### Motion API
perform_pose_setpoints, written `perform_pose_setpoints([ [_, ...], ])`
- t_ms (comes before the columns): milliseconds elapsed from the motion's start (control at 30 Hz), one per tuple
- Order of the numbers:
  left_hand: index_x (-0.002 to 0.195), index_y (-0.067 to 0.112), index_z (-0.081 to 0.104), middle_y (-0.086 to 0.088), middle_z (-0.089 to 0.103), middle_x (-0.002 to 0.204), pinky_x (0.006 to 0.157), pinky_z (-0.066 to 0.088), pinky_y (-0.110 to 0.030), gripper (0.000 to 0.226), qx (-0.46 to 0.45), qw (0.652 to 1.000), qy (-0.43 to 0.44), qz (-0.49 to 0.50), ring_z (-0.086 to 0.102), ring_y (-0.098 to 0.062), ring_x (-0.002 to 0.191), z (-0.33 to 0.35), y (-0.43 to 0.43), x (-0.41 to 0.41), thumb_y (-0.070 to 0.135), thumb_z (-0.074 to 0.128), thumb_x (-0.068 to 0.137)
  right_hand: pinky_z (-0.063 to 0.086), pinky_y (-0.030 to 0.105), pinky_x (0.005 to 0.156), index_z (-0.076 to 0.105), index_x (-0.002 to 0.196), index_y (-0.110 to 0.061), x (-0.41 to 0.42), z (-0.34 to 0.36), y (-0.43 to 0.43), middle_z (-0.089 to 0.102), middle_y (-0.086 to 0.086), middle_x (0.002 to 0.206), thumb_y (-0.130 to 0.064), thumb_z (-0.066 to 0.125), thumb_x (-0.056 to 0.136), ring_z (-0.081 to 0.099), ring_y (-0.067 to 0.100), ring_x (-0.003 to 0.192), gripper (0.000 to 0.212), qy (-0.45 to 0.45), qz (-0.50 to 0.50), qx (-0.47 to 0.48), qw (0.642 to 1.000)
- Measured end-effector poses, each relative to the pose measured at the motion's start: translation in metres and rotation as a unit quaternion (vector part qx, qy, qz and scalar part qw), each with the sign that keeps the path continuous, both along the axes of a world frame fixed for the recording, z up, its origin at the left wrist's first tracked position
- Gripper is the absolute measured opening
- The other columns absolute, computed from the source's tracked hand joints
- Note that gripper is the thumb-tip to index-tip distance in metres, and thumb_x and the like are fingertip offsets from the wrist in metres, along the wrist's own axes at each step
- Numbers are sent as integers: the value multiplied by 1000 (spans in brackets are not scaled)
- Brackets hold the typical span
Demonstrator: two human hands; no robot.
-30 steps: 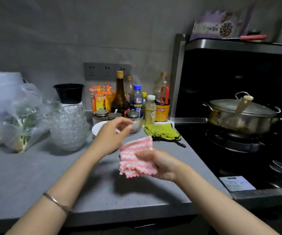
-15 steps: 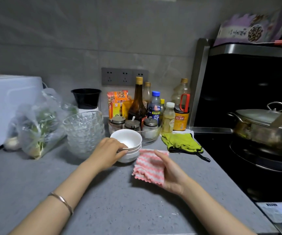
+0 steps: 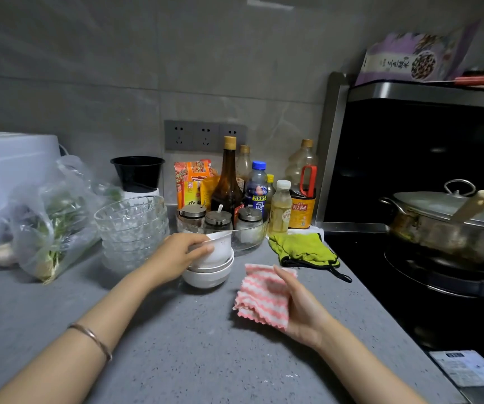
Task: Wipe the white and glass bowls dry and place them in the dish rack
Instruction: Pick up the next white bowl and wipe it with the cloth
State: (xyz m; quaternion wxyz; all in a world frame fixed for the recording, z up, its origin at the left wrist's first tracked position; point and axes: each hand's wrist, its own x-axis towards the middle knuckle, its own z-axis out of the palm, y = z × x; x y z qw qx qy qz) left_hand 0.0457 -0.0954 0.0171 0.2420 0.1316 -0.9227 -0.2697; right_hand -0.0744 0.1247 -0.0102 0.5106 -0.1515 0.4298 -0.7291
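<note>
Two stacks on the counter [image 3: 176, 345]: glass bowls [image 3: 131, 225] at left, white bowls [image 3: 208, 275] just right of them, mid-counter. I see the cloth [image 3: 261, 295], pink-striped, held up right of the white stack. Left hand [image 3: 176, 255] grips the top bowl [image 3: 220, 249] at its rim; the bowl is tilted, its base sitting in the stack. Right hand [image 3: 302, 310] pinches the cloth between thumb and fingers.
</note>
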Motion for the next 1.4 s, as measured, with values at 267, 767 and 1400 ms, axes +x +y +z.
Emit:
perform_pose_setpoints([
  [267, 91, 28, 65, 21, 63, 82, 66, 38, -8, 21, 154, 957, 242, -48, 54, 7, 78, 33, 73, -4, 38, 48, 95, 55, 51, 77, 54, 127, 0, -23, 31, 13, 56, 23, 111, -45, 48, 87, 60, 36, 87, 60, 106, -141, -127, 976],
  [767, 77, 12, 65, 0, 70, 78, 78, 50, -36, 56, 374, 873, 299, 94, 64, -13, 75, -14, 197, -53, 53, 31, 93, 11, 13, 115, 44, 140, -38, 2, 25, 72, 34, -26, 148, -80, 10, 84, 17, -8, 141, 78, 703, -176, 22, 689],
  [1400, 57, 8, 54, 0, 57, 54, 45, 34, -18, 60, 294, 868, 346, 199, 52, -12, 51, -18, 249, -41, 48, 29, 96, 36, 22, 101, 59, 127, -39, 8, 14, 96, 50, -25, 137, -48, 25, 98, 41, -1, 131, 47, 671, -218, -2, 709],
])
